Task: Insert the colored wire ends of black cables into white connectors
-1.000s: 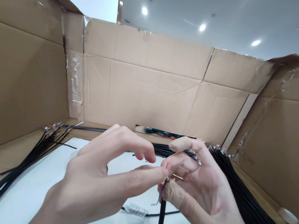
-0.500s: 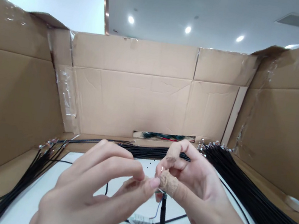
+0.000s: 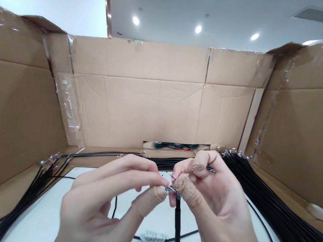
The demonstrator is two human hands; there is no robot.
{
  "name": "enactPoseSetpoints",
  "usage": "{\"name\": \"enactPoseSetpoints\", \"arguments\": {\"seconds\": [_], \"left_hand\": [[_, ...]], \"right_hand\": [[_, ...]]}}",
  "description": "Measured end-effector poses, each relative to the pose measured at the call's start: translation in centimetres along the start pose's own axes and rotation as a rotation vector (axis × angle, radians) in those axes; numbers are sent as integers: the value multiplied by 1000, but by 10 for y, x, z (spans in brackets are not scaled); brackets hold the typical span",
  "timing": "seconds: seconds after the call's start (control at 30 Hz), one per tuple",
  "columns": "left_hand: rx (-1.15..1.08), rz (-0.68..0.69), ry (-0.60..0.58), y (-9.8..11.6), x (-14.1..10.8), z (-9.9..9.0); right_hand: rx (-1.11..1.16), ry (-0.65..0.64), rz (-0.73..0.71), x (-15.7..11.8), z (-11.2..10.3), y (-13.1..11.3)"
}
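Note:
Thin coloured wires [image 3: 172, 189] fan out from the stripped end of a black cable [image 3: 177, 231], which hangs down over the white surface. My left hand [image 3: 118, 196] pinches the wire ends between thumb and forefinger, from the left. On the other side, my right hand [image 3: 212, 204] holds the wires close to the cable's end, with a short red strand standing up beside its thumb. Tan tape wraps my left thumb and the thumb and forefinger of my right hand.
Cardboard walls [image 3: 135, 108] rise behind and at both sides. A thick bundle of black cables [image 3: 277, 206] lies at the right, a smaller bundle [image 3: 27, 197] at the left. A labelled cable [image 3: 152, 237] crosses the white board [image 3: 37, 216]. A white roll [image 3: 318, 211] sits far right.
My left thumb has pulled back and turned, showing its tape, and more coloured wire shows between my hands. My right hand's raised fingers have shifted right. The view has tilted slightly.

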State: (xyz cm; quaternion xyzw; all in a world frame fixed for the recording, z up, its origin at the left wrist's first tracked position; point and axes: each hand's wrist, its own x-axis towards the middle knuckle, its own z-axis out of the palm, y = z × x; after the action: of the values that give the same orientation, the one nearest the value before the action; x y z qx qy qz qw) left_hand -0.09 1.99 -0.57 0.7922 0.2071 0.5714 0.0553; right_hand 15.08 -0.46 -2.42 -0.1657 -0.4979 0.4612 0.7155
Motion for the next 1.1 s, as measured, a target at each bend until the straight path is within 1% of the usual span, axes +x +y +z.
{"name": "enactPoseSetpoints", "arguments": {"seconds": [0.07,0.13,0.27,0.33,0.4,0.47,0.53,0.67,0.77,0.9,1.0,1.1], "left_hand": [[-128,-99,-29,-1,-1,3],[-257,-194,-66,-2,0,4],[-539,-409,-132,-2,4,4],[-660,-473,-174,-1,5,3],[-726,-497,-185,1,5,3],[-740,-507,-165,3,6,3],[-749,-517,-178,4,6,4],[-818,-609,-217,3,4,5],[-787,-641,-178,1,2,5],[-728,-608,-155,0,1,6],[-728,-553,-169,0,0,7],[-736,-499,-167,0,-1,7]], "right_hand": [[53,-41,59,0,-3,-3],[96,-49,115,1,-4,-5],[150,-25,155,3,-3,-7],[166,-27,171,2,-1,-8],[189,-29,196,0,0,-10],[216,-21,225,-2,0,-12],[232,-8,265,-4,-1,-14],[259,7,298,-5,0,-15],[272,33,296,-4,2,-14],[238,34,297,-2,5,-11],[222,22,252,-1,6,-10],[219,43,204,-1,6,-10]]}}
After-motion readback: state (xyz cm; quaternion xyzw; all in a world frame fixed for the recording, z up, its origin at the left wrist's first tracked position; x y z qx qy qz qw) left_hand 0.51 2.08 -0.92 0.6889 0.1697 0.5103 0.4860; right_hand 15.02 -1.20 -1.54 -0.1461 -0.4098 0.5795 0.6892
